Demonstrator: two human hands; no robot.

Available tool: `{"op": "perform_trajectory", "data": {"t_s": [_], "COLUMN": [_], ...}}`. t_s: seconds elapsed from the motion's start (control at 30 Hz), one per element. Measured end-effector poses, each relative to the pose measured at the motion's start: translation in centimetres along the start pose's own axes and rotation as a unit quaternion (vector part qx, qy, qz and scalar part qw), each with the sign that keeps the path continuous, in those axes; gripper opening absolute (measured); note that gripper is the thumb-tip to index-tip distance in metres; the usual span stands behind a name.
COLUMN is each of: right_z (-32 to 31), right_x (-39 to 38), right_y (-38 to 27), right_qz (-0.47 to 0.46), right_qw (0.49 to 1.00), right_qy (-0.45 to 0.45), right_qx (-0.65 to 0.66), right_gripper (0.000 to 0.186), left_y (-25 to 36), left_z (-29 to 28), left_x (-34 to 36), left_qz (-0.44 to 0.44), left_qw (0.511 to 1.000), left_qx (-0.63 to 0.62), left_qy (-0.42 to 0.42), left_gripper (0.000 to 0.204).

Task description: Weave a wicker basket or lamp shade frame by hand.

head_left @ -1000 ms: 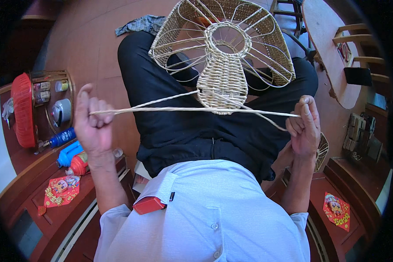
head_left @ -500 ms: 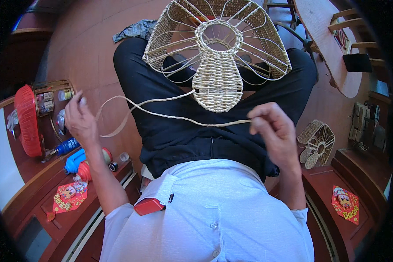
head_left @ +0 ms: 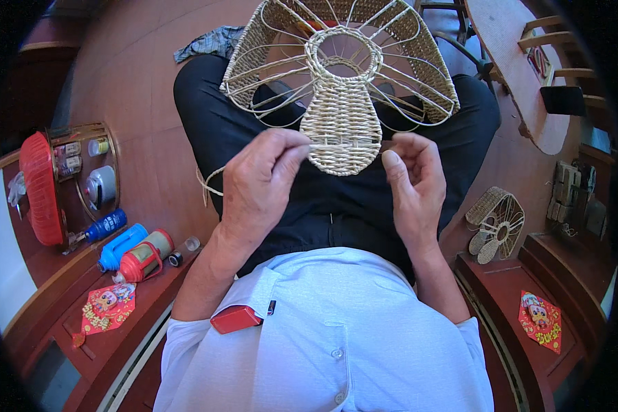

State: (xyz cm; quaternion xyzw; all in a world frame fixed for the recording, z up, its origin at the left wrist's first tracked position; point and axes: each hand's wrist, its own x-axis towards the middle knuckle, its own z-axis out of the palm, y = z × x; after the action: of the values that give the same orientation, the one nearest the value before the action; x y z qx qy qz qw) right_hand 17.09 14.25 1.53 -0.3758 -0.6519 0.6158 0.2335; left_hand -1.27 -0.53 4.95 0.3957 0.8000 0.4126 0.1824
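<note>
- Your woven basket (head_left: pixel 246 65) sits at the upper centre, between the knees of your black trousers (head_left: pixel 202 103), probably because your legs can steady it there.
- Its paddle-shaped panel (head_left: pixel 341 123) runs down from the round ring (head_left: pixel 313 58) to mid-frame, rounded end toward you, which likely keeps its lower weave within reach of both hands.
- Your left hand (head_left: pixel 257 175), left of centre, has thumb and fingers pressed together at the panel's left edge, seemingly pinching the pale strand (head_left: pixel 204 181); the exact grip is too small to confirm.
- The strand's slack loops out left of that hand, apparently leaving the weave uncovered.
- Your right hand (head_left: pixel 419 189), right of centre, is loosely curled, thumb a little apart from the forefinger, with nothing seen between them.
- The panel lies between your two hands: at your left fingertips, and just beside your right ones, with a small gap.
</note>
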Motion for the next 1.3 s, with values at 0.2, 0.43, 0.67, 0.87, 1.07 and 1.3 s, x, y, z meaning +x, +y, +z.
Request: {"op": "perform_trajectory", "data": {"t_s": [0.2,0.43,0.67,0.87,1.07,1.3], "right_z": [0.0,1.3,2.1,2.7,2.9,2.7], "right_x": [1.5,2.1,1.2,1.0,0.9,1.4], "right_y": [2.1,2.5,2.4,2.8,3.1,3.8], "right_qz": [0.199,0.263,0.264,0.246,0.222,0.218], "right_qw": [0.947,0.885,0.869,0.876,0.874,0.863], "right_qy": [-0.096,-0.152,-0.100,-0.088,-0.087,-0.104], "right_qx": [0.232,0.354,0.406,0.407,0.424,0.445], "right_gripper": [0.055,0.058,0.059,0.062,0.063,0.067], "left_y": [-0.9,-0.6,-0.9,-1.3,-1.0,-0.1], "left_z": [1.3,2.6,3.5,3.2,2.9,4.0], "left_x": [0.7,0.9,1.3,1.5,1.6,2.2], "left_qz": [0.110,0.125,0.117,0.119,0.092,0.156], "left_qw": [0.984,0.978,0.985,0.984,0.990,0.976], "left_qx": [0.130,0.166,0.129,0.132,0.112,0.149], "left_qy": [0.053,0.011,0.016,0.010,-0.004,-0.030], "left_gripper": [0.012,0.013,0.008,0.008,0.009,0.014]}}
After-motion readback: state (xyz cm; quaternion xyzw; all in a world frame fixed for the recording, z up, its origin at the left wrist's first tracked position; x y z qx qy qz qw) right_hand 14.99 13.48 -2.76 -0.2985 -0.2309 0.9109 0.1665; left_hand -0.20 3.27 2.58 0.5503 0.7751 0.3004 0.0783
